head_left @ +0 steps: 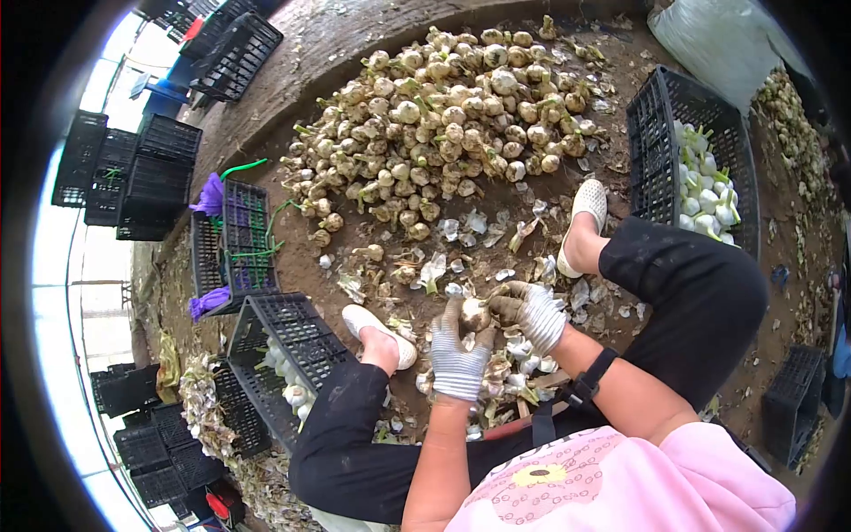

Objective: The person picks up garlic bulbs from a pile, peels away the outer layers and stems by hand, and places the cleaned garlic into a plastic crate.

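Observation:
A dirty, brownish-white garlic bulb (475, 313) is between my two gloved hands. My left hand (461, 348), in a grey-and-white striped work glove, is closed around its left and near side. From the right, my right hand (532, 312) has its fingertips closed against the bulb; part of their grip is hidden. Beneath the hands, peeled garlic skins and bulbs (519, 363) lie near my lap. Farther forward on the soil is a large pile of unpeeled garlic bulbs (443, 124).
At right stands a black crate (649, 151) holding cleaned white garlic bulbs (706, 191). Another black crate (279, 324) with white bulbs is by my left leg. Stacked crates (133, 173) line the left side. Loose skins (432, 270) litter the ground between my feet.

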The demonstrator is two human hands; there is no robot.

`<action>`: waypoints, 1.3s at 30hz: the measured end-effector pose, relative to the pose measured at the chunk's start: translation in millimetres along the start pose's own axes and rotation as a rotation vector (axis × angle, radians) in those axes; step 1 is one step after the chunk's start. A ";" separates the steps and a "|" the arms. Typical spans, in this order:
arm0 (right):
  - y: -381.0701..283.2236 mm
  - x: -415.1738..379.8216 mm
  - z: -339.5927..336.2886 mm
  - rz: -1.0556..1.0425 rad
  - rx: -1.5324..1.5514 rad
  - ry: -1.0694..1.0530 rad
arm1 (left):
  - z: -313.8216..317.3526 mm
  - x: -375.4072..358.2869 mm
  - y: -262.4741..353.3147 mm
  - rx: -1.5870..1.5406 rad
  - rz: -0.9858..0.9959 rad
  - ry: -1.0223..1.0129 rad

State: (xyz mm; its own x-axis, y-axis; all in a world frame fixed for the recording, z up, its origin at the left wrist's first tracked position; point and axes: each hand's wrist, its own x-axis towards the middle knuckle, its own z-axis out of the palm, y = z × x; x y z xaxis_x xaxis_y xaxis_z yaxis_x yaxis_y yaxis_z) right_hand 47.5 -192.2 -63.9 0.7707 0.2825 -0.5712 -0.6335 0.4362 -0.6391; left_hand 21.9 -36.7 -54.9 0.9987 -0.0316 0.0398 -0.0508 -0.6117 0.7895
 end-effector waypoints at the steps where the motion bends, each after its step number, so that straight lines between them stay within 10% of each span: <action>1: 0.7 -2.0 1.5 -0.037 -0.037 -0.006 | -5.4 -1.9 -0.1 -0.038 0.054 0.010; 19: -2.6 -21.2 12.0 0.089 0.061 -0.097 | -27.7 -16.7 33.9 0.237 0.312 0.049; 26: 5.8 -24.5 16.1 -0.043 -0.281 -0.284 | -31.0 -14.3 21.2 -0.724 -0.379 0.026; 31: 0.8 -38.2 36.6 -0.490 -1.229 -0.181 | -17.4 -18.3 -12.2 -1.287 -1.081 0.070; 39: 20.3 -16.9 18.0 -0.032 -0.190 -0.245 | -26.9 -23.7 14.2 -1.318 -0.481 -0.005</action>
State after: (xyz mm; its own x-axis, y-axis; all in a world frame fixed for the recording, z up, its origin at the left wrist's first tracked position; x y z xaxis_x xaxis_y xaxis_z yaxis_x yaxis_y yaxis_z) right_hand 22.9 -172.7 -58.0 0.7695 0.4787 -0.4228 -0.5923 0.2871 -0.7529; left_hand -2.5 -23.4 -28.2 0.9177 -0.0384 -0.3954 0.3326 0.6185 0.7119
